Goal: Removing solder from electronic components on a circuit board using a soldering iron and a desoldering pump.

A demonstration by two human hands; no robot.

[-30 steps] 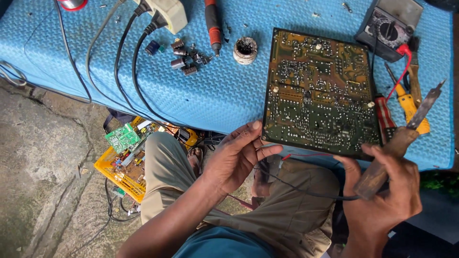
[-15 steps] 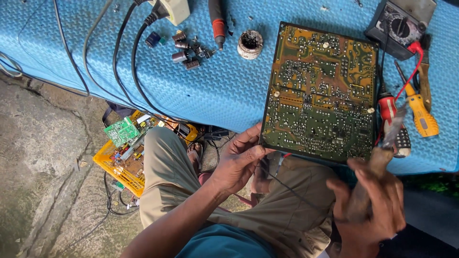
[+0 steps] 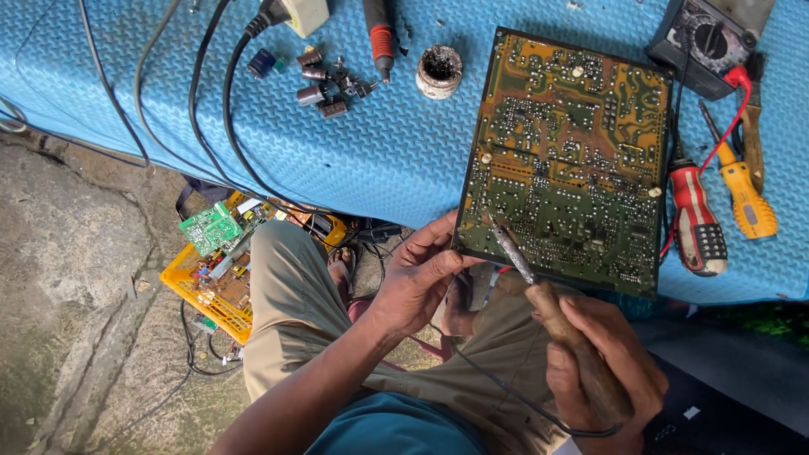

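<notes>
- Since half a second ago, the right hand (image 3: 602, 371) has swung the soldering iron (image 3: 539, 291) leftward, away from the screwdrivers, so that its tip now lies over the lower left corner of the circuit board (image 3: 565, 160).
- Right-hand fingers: closed in a full grip around the iron's worn wooden handle; a dark cord trails from the handle's rear across the lap.
- Left hand (image 3: 417, 278): fingers pinched on the board's lower left edge, thumb on top, steadying it.
- Circuit board: solder side up, green and brown, resting on the blue textured cover of the table (image 3: 337, 143) with its near edge overhanging toward the knees.
- Right of the board: a red-and-black screwdriver (image 3: 695, 223) and a yellow-handled screwdriver (image 3: 742, 194), just beside each other; above them a multimeter (image 3: 704, 38) with a red lead.
- Left of the board: a small round tin (image 3: 439, 71), a red-banded tool (image 3: 379, 34), and a cluster of loose capacitors (image 3: 324, 80); black cables run from a white plug (image 3: 295, 13).
- Floor, beside the left knee: a yellow crate (image 3: 211, 295) holding further green boards.
</notes>
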